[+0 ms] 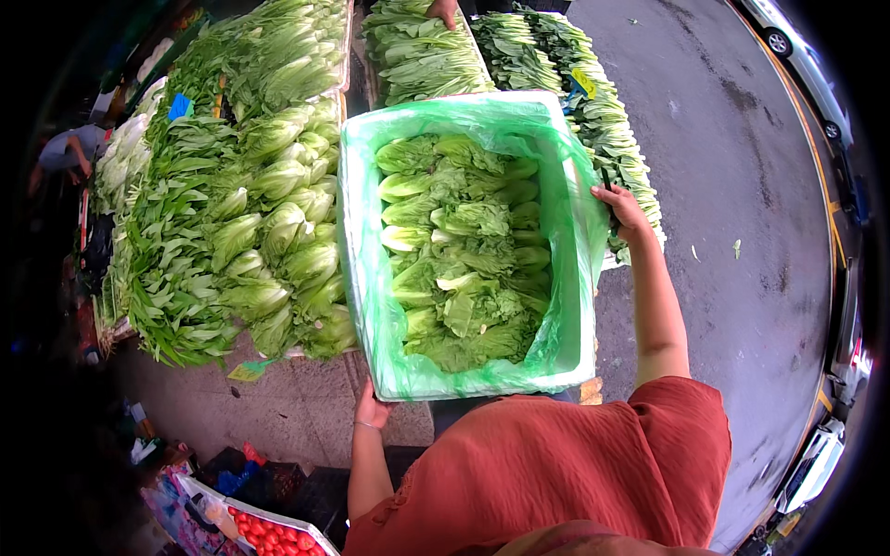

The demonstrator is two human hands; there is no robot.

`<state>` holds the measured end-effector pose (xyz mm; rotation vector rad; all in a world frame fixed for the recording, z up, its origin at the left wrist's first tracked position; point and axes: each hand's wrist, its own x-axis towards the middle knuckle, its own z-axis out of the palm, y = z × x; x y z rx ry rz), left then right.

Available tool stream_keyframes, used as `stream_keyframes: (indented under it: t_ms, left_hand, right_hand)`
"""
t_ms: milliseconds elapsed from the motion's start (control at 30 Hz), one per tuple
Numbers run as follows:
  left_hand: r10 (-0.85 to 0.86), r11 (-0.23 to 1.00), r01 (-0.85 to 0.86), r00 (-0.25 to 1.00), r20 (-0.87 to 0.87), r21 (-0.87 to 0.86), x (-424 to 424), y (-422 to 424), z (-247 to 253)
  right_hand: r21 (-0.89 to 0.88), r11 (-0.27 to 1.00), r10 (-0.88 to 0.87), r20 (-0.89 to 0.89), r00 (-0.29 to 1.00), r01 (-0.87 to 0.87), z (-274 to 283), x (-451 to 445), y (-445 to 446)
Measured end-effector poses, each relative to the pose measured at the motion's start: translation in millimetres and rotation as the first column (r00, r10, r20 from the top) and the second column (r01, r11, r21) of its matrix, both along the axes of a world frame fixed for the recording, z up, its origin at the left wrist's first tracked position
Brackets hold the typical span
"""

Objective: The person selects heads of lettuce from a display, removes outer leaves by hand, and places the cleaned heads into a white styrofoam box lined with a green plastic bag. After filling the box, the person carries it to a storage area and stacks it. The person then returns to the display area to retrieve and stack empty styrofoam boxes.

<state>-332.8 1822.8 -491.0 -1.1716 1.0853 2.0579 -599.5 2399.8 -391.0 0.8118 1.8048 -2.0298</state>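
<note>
A white foam box [581,347] lined with a green plastic bag [573,149] is in front of my torso. Inside lie rows of leafy lettuce heads [459,243], partly stacked. My left hand [373,409] supports the near left corner from below, its fingers partly hidden by the box. At the right side, my right hand [624,210] grips the box edge through the overhanging bag. A thin dark object [607,179] shows beside the right fingers; what it is cannot be made out.
Lettuce heads [285,229] and leafy greens [177,243] cover the stall at left. More bundled greens [619,146] lie behind the box. Another person's hand [443,11] touches greens at the top. Tomatoes [278,538] sit at lower left; a road [730,313] with parked cars runs right.
</note>
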Motion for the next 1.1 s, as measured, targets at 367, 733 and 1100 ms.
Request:
stream_keyframes:
  t_ms: [367, 733, 1100]
  left_hand:
    - [-0.12, 0.798, -0.019, 0.975, -0.189, -0.602, -1.9, 16.0, 59.5]
    - [-0.132, 0.94, 0.316, 0.682, -0.719, 0.127, -147.5, 165.3, 218.2]
    - [-0.767, 0.586, 0.7, 0.316, -0.559, -0.408, -150.1, 132.6, 166.8]
  right_hand:
    - [0.779, 0.53, 0.579, -0.044, 0.814, -0.335, 18.5, 75.0, -211.7]
    - [0.367, 0.865, -0.367, -0.001, 0.93, 0.341, -76.5, 273.7, -57.9]
    - [-0.174, 0.69, -0.657, 0.258, 0.709, 0.702, -25.3, 345.4, -62.1]
